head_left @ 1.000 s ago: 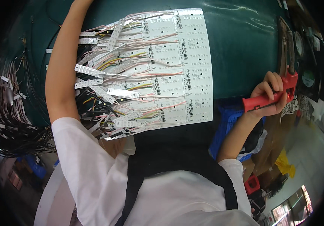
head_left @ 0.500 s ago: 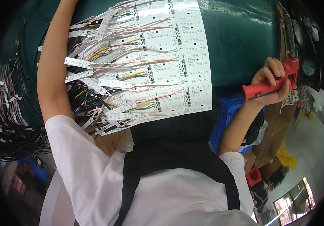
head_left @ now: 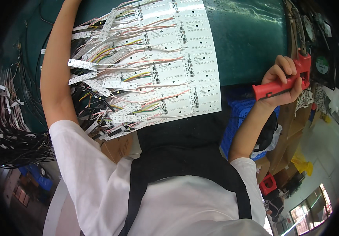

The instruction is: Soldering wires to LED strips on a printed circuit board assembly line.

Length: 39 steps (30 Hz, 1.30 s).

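My right hand [head_left: 281,80] is closed around the handle of a red soldering gun [head_left: 271,89], beyond the right edge of the table. The gun's front end points up and away from me. Of my left arm only the forearm [head_left: 57,67] shows, reaching along the left side of a white circuit board panel [head_left: 203,74]; the hand itself lies beyond the upper edge of the view. Rows of small boards make up the panel. Thin coloured wires [head_left: 169,59] run leftward from it to several narrow white LED strips [head_left: 119,85], which lie crossed over one another.
The panel lies on a dark green table [head_left: 248,43], overhanging its near edge. Bundles of black cable [head_left: 18,151] hang at the left. Below the table at the right are a blue plastic basket [head_left: 232,128] and a red stool [head_left: 267,183]. A black fan-like object [head_left: 323,67] stands at far right.
The view has shifted slightly, and the panel appears a little further left and up. My right hand keeps its grip on the soldering gun, with almost no movement.
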Tool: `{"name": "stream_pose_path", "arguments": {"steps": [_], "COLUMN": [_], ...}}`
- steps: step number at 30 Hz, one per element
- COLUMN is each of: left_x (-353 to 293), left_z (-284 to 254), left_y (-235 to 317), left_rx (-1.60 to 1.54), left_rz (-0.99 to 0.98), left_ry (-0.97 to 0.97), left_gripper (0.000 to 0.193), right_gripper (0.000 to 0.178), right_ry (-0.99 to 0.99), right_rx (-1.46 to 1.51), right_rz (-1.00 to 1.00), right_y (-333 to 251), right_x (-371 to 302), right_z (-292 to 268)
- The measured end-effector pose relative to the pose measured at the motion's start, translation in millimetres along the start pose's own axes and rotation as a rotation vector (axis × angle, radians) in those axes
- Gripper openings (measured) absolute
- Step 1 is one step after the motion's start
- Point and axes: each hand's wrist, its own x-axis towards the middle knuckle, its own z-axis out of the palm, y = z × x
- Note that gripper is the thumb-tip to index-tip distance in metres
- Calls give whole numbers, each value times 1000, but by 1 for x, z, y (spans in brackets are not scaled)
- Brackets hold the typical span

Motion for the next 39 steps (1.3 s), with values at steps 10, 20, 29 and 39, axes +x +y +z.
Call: {"name": "stream_pose_path", "arguments": {"steps": [10, 20, 29, 39], "left_x": [1, 0, -1, 0], "left_z": [-1, -2, -4, 1], "left_y": [0, 4, -1, -3], "left_rx": [-38, -67, -62, -59], "left_rz": [8, -17, -15, 46], "left_ry": [-10, -21, -5, 34], "left_gripper": [30, 30, 29, 28], "right_gripper": [47, 40, 35, 37], "right_ry": [-19, -19, -21, -56], "right_rx": [-14, -15, -24, -73], "right_rz": [-13, -14, -29, -45], "right_y": [0, -1, 2, 2], "right_x": [0, -1, -2, 1], "right_z": [-2, -2, -5, 1]}}
